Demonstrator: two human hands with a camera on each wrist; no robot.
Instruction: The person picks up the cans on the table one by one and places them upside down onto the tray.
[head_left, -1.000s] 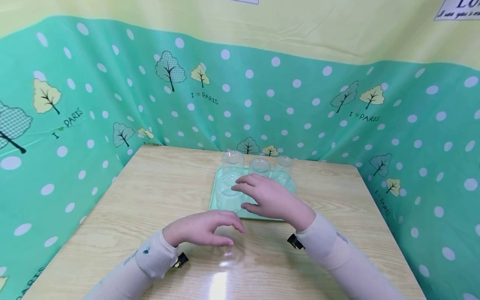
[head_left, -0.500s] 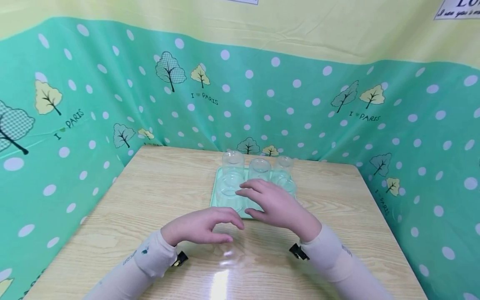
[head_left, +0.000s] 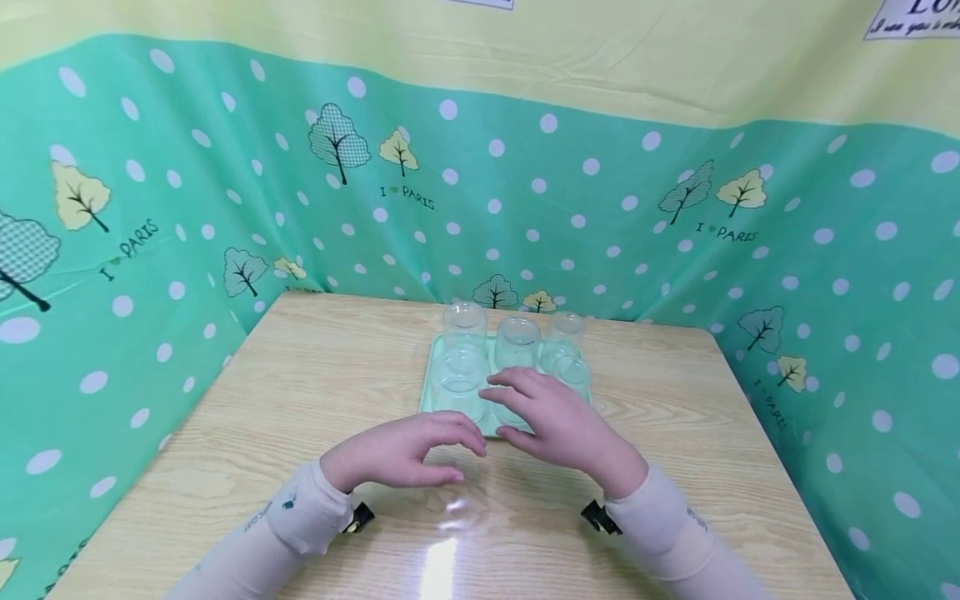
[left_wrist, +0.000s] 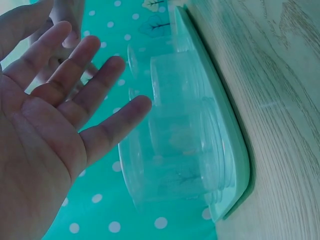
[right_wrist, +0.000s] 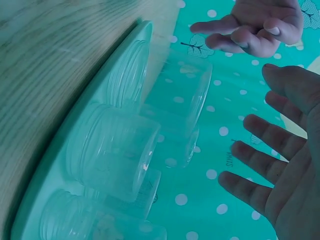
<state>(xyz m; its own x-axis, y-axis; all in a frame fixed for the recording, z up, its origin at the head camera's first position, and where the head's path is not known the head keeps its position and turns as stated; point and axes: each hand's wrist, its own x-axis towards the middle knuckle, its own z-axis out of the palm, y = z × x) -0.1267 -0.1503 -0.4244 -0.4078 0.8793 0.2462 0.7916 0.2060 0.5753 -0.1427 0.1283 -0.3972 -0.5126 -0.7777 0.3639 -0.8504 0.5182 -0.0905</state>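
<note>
Several clear jars stand upside down on a mint-green tray (head_left: 426,392), their threaded mouths against it in the wrist views. A large jar (head_left: 459,387) is at the front left, and a smaller one (head_left: 572,372) at the right. My right hand (head_left: 558,425) hovers over the tray's front, fingers spread and slightly bent, hiding part of a front jar (right_wrist: 117,150). My left hand (head_left: 405,450) hangs in the air just before the tray's front left, fingers loosely bent. Neither hand holds anything; in the left wrist view the palm faces the jars (left_wrist: 175,150) from a short distance.
The tray sits toward the back of a light wood-grain table (head_left: 330,375). A green and yellow curtain (head_left: 525,208) with dots and trees surrounds the table at the back and sides. Dark clips or mounts hang at both sleeves' wrists.
My right hand has drawn back toward me and slightly right, off the jars, uncovering more of them. My left hand has barely moved. The jars and tray stay in place.
</note>
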